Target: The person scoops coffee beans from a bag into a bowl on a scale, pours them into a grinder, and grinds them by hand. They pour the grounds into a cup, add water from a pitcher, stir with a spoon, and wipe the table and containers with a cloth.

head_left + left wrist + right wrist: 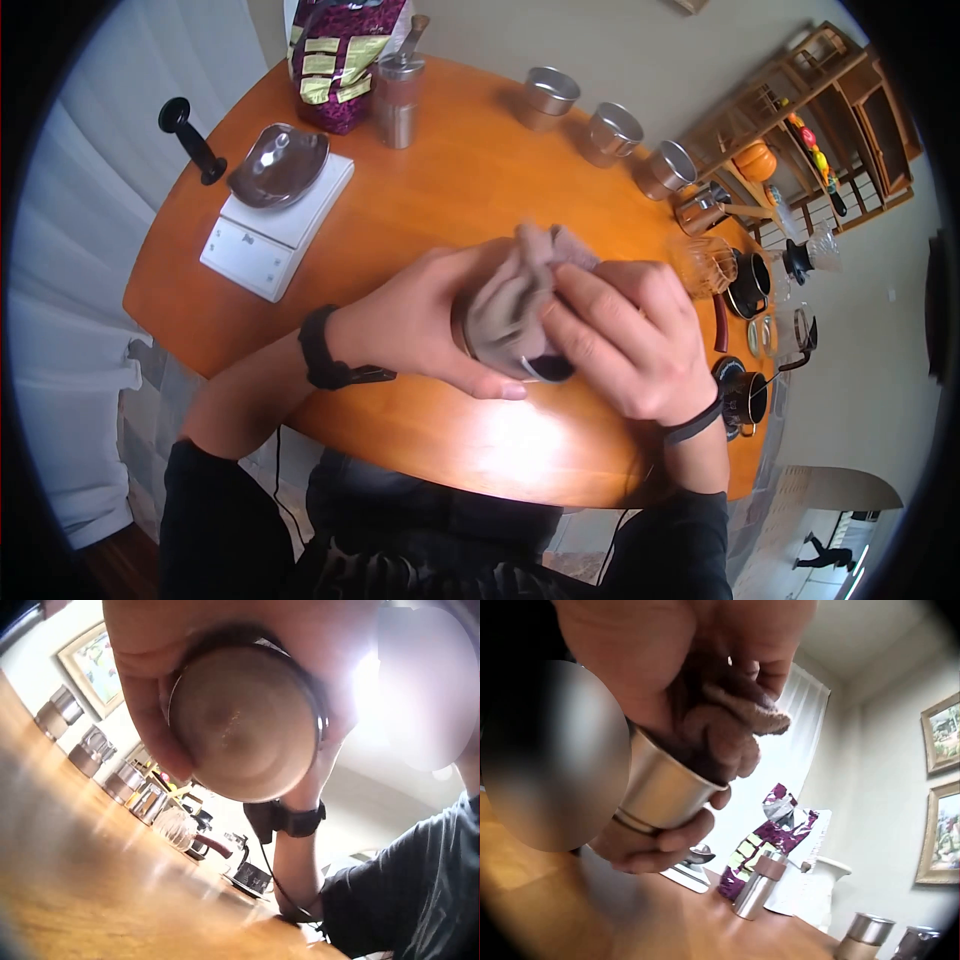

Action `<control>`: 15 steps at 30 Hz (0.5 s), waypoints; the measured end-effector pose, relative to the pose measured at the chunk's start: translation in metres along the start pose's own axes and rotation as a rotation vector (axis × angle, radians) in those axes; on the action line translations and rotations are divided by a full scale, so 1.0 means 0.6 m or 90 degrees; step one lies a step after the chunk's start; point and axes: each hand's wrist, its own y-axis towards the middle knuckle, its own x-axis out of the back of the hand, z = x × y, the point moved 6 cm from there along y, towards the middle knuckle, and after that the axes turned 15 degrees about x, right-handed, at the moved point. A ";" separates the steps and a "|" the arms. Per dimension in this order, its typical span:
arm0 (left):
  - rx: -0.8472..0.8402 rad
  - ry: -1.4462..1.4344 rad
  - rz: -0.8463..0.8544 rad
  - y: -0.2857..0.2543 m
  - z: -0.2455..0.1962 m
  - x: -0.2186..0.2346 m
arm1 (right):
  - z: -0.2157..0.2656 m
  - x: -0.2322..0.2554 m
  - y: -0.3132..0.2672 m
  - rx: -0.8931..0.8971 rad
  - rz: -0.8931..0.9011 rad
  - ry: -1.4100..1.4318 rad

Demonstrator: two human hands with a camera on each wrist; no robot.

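Cup [500,335] tilted, mouth toward the person

The left hand [415,320] curls round the metal cup [500,340], thumb toward the body, a dark band at the wrist. The right hand [625,335] lies over the cup's mouth, fingers bent, pinching cloth [530,280].

A home dining room: wooden table [450,190], curtains [60,200], framed paintings [939,735].

On the orange table [450,190] stand a white scale [275,235], a purple bag [340,60], a grinder [398,95] and three steel cups [610,132].
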 end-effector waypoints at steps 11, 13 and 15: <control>0.266 -0.192 0.094 0.012 0.040 -0.011 | -0.007 -0.058 -0.031 0.007 0.018 0.204; 0.281 -0.162 0.097 0.008 0.036 -0.012 | -0.003 -0.063 -0.035 0.003 0.000 0.215; 0.252 -0.091 0.084 0.010 0.024 -0.013 | 0.000 -0.065 -0.038 -0.007 0.005 0.193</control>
